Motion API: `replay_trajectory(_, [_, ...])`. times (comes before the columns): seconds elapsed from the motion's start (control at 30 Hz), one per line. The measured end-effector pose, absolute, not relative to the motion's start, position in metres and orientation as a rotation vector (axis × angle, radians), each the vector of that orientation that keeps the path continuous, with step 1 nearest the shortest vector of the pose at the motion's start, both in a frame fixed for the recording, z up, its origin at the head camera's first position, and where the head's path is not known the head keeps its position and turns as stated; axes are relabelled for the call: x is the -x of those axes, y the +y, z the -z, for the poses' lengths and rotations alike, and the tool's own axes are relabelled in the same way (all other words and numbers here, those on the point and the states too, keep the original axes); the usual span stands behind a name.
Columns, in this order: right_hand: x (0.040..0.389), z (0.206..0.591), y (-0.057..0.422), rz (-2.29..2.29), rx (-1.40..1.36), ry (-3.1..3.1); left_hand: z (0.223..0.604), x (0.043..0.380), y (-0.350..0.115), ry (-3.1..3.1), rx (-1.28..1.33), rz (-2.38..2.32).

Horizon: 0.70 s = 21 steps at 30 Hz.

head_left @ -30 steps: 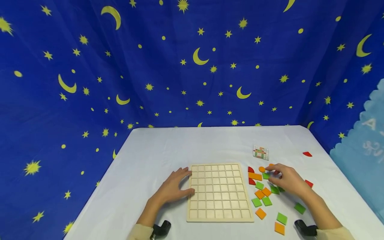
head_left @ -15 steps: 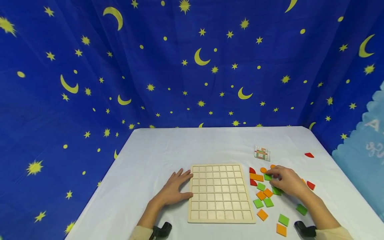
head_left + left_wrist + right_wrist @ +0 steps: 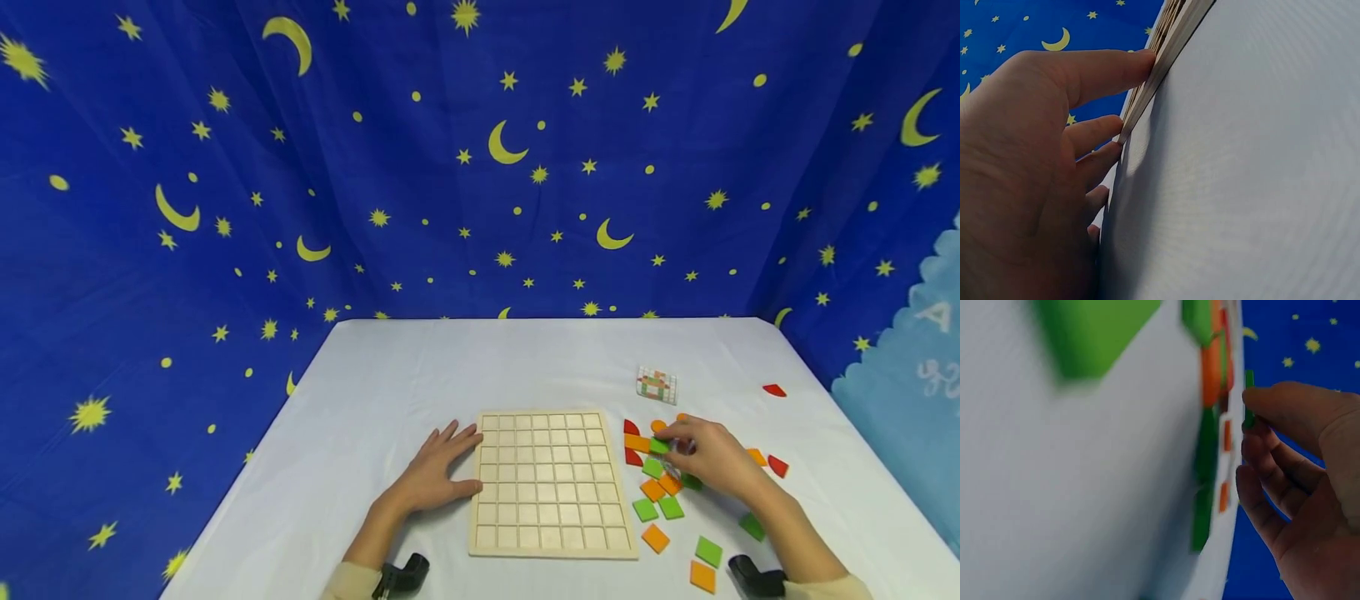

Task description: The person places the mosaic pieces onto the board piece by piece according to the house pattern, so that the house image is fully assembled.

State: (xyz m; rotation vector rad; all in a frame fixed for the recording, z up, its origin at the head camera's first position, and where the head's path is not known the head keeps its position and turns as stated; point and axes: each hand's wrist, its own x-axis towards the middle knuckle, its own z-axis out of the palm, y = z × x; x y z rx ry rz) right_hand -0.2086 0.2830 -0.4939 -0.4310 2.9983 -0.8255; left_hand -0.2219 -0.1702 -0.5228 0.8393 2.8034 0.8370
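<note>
A wooden grid board (image 3: 553,483) with bare square cells lies flat on the table. My left hand (image 3: 431,475) rests at its left edge, fingers spread and straight; in the left wrist view the thumb and fingertips touch the rim (image 3: 1166,62). My right hand (image 3: 716,454) pinches a green square tile (image 3: 1249,400) between thumb and fingers, just above the loose pieces right of the board. Near those fingertips lie an orange rectangle (image 3: 637,443), red quarter-round pieces (image 3: 633,457) and an orange disc (image 3: 658,426). Some pieces are hidden under the right hand.
Several green tiles (image 3: 671,507) and orange tiles (image 3: 656,538) lie scattered toward the near right. Behind them is a small pattern card (image 3: 656,385). Red pieces (image 3: 777,466) lie farther right. A blue star-and-moon cloth (image 3: 480,167) hangs behind the white table (image 3: 420,367).
My right hand has pinched a green tile and shifted it slightly left, toward the orange rectangle. The left hand stays at the board's edge. The head view has shifted a little.
</note>
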Motion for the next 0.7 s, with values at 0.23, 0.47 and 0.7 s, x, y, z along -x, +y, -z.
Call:
replay_trajectory(0.23, [0.207, 0.481, 0.249, 0.977, 0.548, 2.906, 0.523, 0.223, -0.171, 2.797, -0.851, -0.819])
replay_trajectory(0.47, [0.203, 0.48, 0.219, 1.035, 0.743, 2.852, 0.52, 0.226, -0.172, 2.811, -0.862, -0.802])
replay_trajectory(0.7, [0.197, 0.483, 0.191, 1.026, 0.854, 2.775, 0.522, 0.222, -0.17, 2.8, -0.848, -0.817])
